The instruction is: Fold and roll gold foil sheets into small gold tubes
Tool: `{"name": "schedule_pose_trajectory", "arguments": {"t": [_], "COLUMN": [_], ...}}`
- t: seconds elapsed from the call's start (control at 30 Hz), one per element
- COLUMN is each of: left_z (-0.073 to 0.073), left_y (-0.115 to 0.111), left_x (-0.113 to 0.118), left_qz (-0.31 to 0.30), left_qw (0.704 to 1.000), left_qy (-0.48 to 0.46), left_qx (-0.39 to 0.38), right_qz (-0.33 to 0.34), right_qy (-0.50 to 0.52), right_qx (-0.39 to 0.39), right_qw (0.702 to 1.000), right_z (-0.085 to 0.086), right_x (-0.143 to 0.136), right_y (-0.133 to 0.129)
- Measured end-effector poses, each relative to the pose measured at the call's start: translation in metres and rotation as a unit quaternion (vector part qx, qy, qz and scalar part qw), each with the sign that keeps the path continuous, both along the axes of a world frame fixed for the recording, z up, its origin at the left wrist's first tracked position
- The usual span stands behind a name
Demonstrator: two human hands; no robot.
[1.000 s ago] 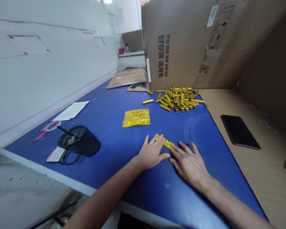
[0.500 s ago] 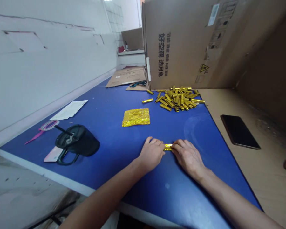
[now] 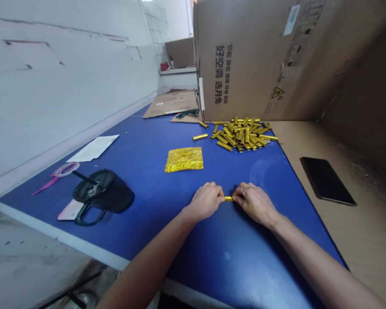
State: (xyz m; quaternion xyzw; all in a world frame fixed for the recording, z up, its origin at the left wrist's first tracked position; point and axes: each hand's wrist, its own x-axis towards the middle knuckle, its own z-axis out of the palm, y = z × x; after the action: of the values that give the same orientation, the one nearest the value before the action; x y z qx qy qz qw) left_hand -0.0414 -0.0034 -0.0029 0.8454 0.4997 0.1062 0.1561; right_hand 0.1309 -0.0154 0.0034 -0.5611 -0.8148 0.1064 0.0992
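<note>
Between my two hands lies a narrow gold foil roll (image 3: 228,198), low over the blue table (image 3: 148,223). The fingers of my left hand (image 3: 207,200) pinch its left end, and those of my right hand (image 3: 251,201) pinch its right end. Only the middle of the roll shows. Beyond my left hand, flat gold foil sheets (image 3: 184,159) lie on the table. A heap of short gold rolls (image 3: 242,135) sits farther back, with a single gold roll (image 3: 200,137) to its left.
A dark mug with a straw (image 3: 104,191) stands at the left, near a tape roll (image 3: 67,169) and a white paper (image 3: 93,148). A large cardboard box (image 3: 251,60) rises behind the heap. At the right, a dark phone-like slab (image 3: 327,180) lies on cardboard.
The gold roll between my hands looks narrower. My fingers have drawn in tighter at its ends, and my right hand's fingers have shifted slightly up. The view has moved slightly.
</note>
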Motion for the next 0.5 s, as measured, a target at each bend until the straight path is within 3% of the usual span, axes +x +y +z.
{"name": "schedule_pose_trajectory", "arguments": {"t": [0.27,0.5], "left_z": [0.0002,0.0002], "left_y": [0.0003,0.0029], "left_x": [-0.0017,-0.0086], "left_qz": [0.012,-0.001], "left_qw": [1.000,0.997], "left_qy": [-0.018,-0.069], "left_qx": [-0.022,-0.038], "right_qz": [-0.005,0.022], "right_qy": [0.015,0.035], "right_qx": [0.004,-0.022], "right_qw": [1.000,0.999], "right_z": [-0.0044,0.0018], "right_x": [0.0012,0.0054], "right_y": [0.0004,0.0032]}}
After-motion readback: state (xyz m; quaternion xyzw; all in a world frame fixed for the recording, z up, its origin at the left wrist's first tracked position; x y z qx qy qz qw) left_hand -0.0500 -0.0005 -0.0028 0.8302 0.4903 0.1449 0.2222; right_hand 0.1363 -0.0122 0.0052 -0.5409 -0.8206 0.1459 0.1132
